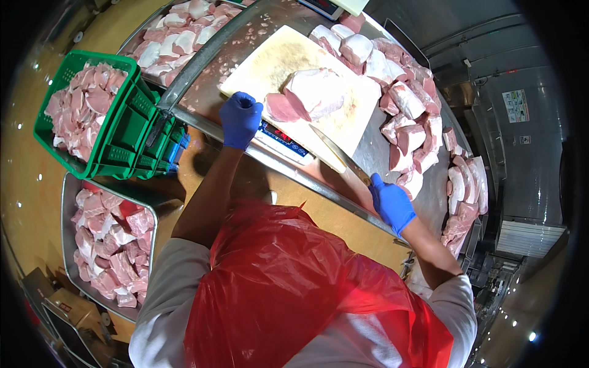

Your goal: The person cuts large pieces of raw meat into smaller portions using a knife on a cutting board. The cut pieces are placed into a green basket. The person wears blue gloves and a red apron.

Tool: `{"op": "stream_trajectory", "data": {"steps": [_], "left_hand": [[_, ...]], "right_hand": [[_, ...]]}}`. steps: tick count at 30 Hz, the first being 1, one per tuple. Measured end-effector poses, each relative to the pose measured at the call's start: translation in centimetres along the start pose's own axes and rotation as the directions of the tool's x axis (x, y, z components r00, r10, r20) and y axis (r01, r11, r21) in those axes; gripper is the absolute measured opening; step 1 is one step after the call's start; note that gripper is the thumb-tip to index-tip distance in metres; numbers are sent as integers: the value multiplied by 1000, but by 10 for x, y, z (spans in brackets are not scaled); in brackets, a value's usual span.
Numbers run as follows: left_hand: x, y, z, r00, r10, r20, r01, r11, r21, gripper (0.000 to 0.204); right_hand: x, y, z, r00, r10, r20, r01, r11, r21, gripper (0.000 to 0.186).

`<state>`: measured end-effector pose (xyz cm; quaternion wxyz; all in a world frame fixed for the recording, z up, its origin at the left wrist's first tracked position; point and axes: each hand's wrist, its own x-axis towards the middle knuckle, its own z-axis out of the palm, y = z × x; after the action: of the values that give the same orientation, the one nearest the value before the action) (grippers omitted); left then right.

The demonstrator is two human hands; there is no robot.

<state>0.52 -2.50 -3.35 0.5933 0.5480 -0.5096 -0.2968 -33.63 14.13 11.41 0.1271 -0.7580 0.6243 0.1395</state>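
My right hand (392, 204), in a blue glove, is wrapped round the handle of a long knife (338, 152). The blade points up and left, over the lower edge of a white cutting board (288, 52). On the board lies a piece of raw pork (318, 93) with a pale fat layer; a pink cut slice (282, 109) sits against its left end. My left hand (240, 121), gloved in blue too, is closed in a fist near the board's lower left corner, beside the slice, with nothing visible in it. A digital scale (285, 142) shows partly below the board.
Several pork chunks (406, 101) are piled on the steel table (211, 73) to the right of the board. Leftward stand green crates (116, 132) topped with cut meat. Below them is a metal tub (153, 245) of meat pieces; another meat tray (172, 46) stands at the far left.
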Motion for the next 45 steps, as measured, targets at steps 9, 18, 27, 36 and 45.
{"op": "stream_trajectory", "data": {"steps": [9, 18, 27, 36, 45], "left_hand": [[9, 53, 17, 894, -154, 421, -67, 882, 466, 44], [12, 61, 3, 863, -249, 440, 9, 878, 479, 43], [34, 26, -15, 954, 169, 246, -261, 873, 413, 26], [20, 31, 20, 932, 23, 361, -176, 900, 399, 30], [57, 9, -51, 858, 89, 506, -157, 983, 93, 24]], "right_hand": [[131, -146, -33, 877, 97, -470, 112, 911, 397, 20], [134, -133, 1, 944, 62, -323, 24, 966, 257, 21], [8, -86, -1, 994, 89, -66, -83, 993, 89, 18], [117, -145, -20, 931, 81, -356, 35, 951, 307, 24], [59, -100, -2, 993, 99, -66, -84, 975, 205, 20]]}}
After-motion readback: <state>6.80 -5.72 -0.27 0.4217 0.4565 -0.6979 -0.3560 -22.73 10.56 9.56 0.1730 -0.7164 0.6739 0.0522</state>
